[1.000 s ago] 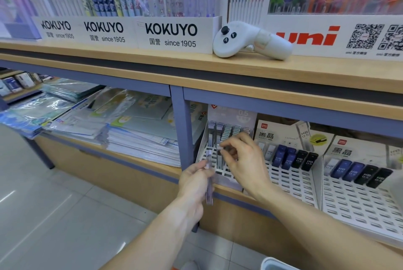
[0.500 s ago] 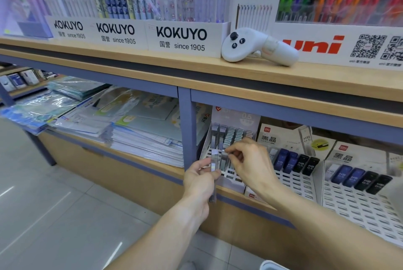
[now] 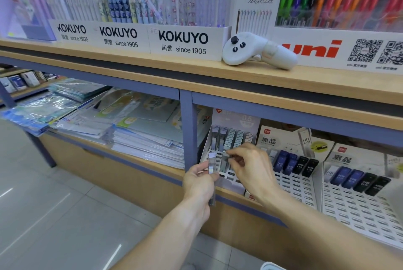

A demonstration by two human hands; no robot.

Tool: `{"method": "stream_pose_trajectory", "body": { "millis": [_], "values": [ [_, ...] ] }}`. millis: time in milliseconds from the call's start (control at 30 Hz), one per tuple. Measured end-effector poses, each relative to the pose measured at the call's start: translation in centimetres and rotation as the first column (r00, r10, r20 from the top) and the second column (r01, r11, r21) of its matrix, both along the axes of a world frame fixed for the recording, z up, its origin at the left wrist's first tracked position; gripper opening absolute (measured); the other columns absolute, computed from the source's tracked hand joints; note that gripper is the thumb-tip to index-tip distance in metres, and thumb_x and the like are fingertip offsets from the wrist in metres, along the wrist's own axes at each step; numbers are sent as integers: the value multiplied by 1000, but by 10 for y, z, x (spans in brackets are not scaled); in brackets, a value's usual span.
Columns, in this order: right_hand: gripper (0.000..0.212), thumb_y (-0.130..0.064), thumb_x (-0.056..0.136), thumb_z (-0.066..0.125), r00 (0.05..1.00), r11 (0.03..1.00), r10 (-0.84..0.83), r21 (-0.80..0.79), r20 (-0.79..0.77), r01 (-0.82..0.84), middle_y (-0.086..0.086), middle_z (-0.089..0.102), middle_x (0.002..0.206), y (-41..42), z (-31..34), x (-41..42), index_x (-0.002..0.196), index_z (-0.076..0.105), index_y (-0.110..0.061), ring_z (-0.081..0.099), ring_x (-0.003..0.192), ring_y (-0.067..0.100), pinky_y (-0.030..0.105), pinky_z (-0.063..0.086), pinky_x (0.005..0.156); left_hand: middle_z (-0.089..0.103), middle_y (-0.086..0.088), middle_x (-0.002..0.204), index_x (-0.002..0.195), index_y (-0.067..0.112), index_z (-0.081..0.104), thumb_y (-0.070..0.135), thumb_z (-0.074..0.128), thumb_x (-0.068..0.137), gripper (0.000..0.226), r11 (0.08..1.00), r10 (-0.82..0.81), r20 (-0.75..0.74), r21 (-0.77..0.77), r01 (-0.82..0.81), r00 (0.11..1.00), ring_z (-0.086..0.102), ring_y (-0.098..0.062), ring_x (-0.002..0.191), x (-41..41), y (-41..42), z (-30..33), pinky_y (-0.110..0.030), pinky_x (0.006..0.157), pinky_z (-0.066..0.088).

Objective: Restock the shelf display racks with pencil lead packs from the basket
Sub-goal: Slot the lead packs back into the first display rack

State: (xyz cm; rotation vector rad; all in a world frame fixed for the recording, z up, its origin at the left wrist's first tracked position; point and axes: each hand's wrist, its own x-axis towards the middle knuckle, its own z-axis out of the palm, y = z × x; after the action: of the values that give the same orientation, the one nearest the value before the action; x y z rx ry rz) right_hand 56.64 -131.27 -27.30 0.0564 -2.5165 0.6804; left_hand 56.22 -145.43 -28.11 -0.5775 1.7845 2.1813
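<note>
The left hand (image 3: 199,182) pinches a spare lead pack (image 3: 211,166) upright beside the rack (image 3: 229,177). The right hand (image 3: 250,166) pinches another pack (image 3: 225,153) at a slot. It could tip and knock its neighbours if pushed in crooked.

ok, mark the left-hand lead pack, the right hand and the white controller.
lead pack (image 3: 211,161): head view, its upper end above the fingers.
right hand (image 3: 250,167): head view, back of hand.
white controller (image 3: 257,51): head view, body.

Lead pack (image 3: 212,161) in left hand (image 3: 199,182): clear/grey w/ silvery band. Rack (image 3: 231,175) just beyond grip: white, slotted grid. Packs (image 3: 294,164) right of grip: blue & black, white lettering. Controller (image 3: 257,50) above: white, black buttons.
</note>
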Motion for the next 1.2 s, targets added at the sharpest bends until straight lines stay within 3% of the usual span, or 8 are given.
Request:
{"method": "stream_pose_trajectory", "body": {
  "millis": [200,400,567,633,767,1000,1100,1200],
  "values": [
    [31,-9,91,72,999,999,-34,29,31,33,1,73,106,2,1,-10,120,74,-19,69,92,19,37,59,85,74,-6,107,110,26,68,-4,70,90,36,1000,-7,17,-10,7,1000,70,-25,102,-1,1,-1,-43,99,55],
    [37,-7,91,70,997,996,20,82,81,-27,1,68,103,2,-6,-4,126,71,-19,67,86,17,36,59,81,73,-7,110,112,26,67,-2,68,92,35,1000,-22,12,-18,22,1000,70,-24,101,-3,3,-3,-34,85,55],
    [28,-25,91,73,996,987,-24,-158,83,37,-12,69,93,-1,6,-3,120,71,-24,64,78,2,28,58,77,73,-5,111,110,21,69,-3,71,91,30,1000,-12,-54,-19,11,998,69,-22,106,-3,3,0,-37,100,54],
    [26,-36,89,74,987,945,21,-324,157,32,-15,71,85,-5,17,-5,113,66,-34,65,75,-4,21,56,73,72,-1,110,111,19,70,-1,73,90,29,999,-28,-135,-50,21,990,68,-17,105,-2,4,2,-31,97,53],
    [25,-30,84,80,960,888,132,-459,247,-4,-9,73,82,-5,31,-19,106,69,-35,69,75,4,33,61,78,71,9,103,110,25,72,1,74,90,31,997,-39,-294,-78,17,955,67,1,92,-2,4,8,-16,80,53],
    [19,-21,88,77,1000,923,1,-385,-7,-4,-12,68,90,-6,45,-51,103,65,-24,66,82,-2,14,51,73,62,10,121,135,25,53,1,75,89,56,983,-30,-294,-183,-25,955,60,-9,113,-12,2,3,-31,104,49],
    [16,-21,90,75,1000,962,-4,-272,-21,-2,-10,69,88,-9,38,-65,103,65,-21,68,82,4,24,57,79,60,17,110,130,26,53,2,67,93,46,960,-86,-254,-278,13,963,59,-5,102,-14,1,-5,-26,95,48],
    [15,-19,89,75,1000,987,6,-161,-6,-7,-7,72,89,-9,30,-77,99,64,-22,70,80,10,35,61,80,60,14,117,132,26,56,5,61,97,41,929,-185,-233,-358,92,955,57,-9,110,-14,0,-9,-26,99,45]
  ]
}}
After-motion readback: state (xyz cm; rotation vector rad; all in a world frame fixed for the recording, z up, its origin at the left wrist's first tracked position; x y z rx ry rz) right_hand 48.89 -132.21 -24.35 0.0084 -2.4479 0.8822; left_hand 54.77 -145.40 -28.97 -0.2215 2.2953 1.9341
